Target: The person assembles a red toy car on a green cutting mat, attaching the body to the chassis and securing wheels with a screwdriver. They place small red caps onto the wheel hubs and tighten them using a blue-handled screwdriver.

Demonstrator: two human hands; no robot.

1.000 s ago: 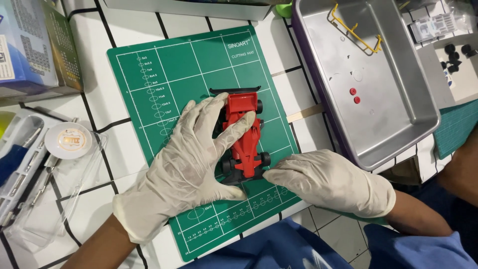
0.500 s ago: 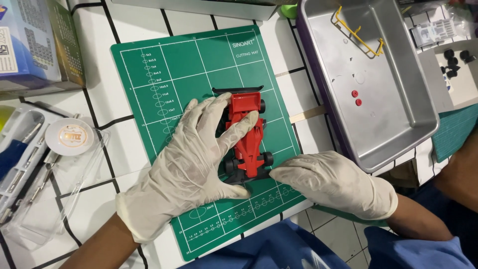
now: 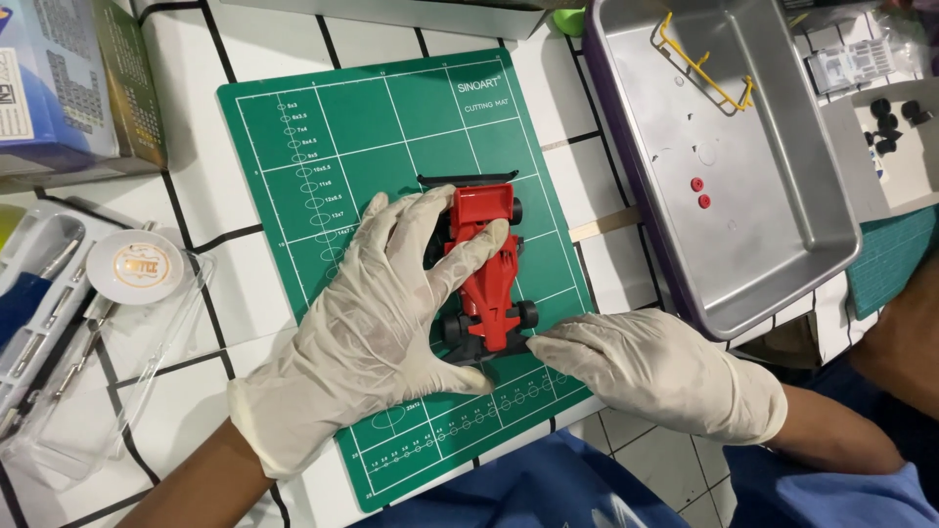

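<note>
- Left side of the red toy race car is hidden under the left hand; the left wheels barely show.
- Car's near nose is partly covered by the fingertips of the right hand; cannot tell if they pinch it or only press.
- Box at far left is cut off by the frame edge, and so is the clear plastic case with tools at near left.
- Small black parts at far right are too small to identify.
- Car lies on the green cutting mat, right of the mat's centre, with its black rear wing on the far end and its nose on the near end.
- Left hand, gloved, is spread wide and flat over the car, index finger lying across the body, thumb on the mat near the nose.
- Right hand, gloved, lies flat on the mat's near right corner, fingers together and pointing left, tips touching the car's nose.
- Mat sits on a white tiled table with dark grout lines.
- Metal tray stands right of the mat, well apart from the car, holding a yellow wire piece and two small red bits.
- Round white tape roll lies left of the mat.
- Blue clothing shows along the near edge.
</note>
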